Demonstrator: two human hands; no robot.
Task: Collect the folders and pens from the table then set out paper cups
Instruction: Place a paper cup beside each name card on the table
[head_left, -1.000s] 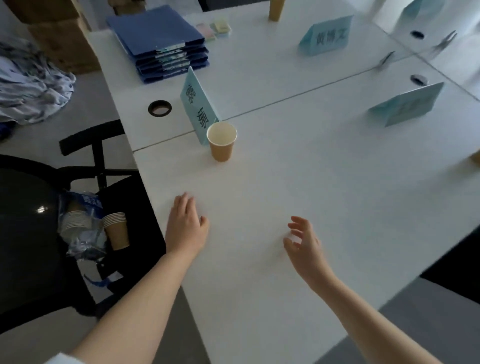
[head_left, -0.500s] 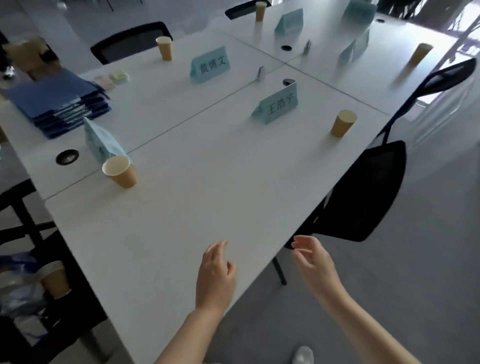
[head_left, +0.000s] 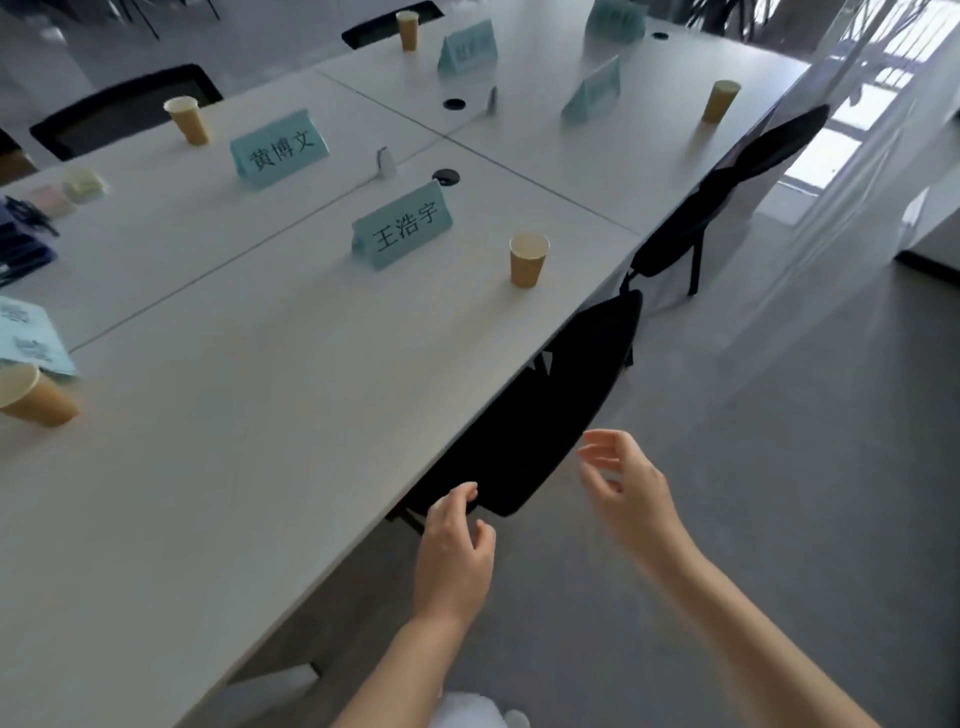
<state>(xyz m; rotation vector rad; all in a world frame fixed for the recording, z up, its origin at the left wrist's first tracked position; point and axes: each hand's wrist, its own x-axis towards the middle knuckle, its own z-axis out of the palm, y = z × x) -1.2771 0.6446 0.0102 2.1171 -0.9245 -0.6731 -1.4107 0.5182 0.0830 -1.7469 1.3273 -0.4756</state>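
white tabletop, made of several joined panels, inspected from its left edge to its right edge. at the far left edge: a stack of dark blue folders, only partly in frame, with dark pens lying on top, blurred. just beside them toward the far side sit small pastel sticky-note pads. at the near left edge stands a tan paper cup, upright, touching or just in front of a pale teal folded name card; which of the two cannot be told. a second tan paper cup stands near the far edge, in front of a black chair. to its right stands a teal name card with black characters. a second lettered teal name card sits near the middle of the tabletop, by a round black cable port. a third tan cup stands close to the right edge, above a black chair pushed under the tabletop. on the far panels: a fourth cup, two blurred teal cards, and a fifth cup near the far right edge.

left hand: off the right edge of the tabletop, above the floor and the chair back, fingers loosely curled, holding nothing. right hand: further right over the grey floor, fingers relaxed and spread, holding nothing. the two hands are apart.
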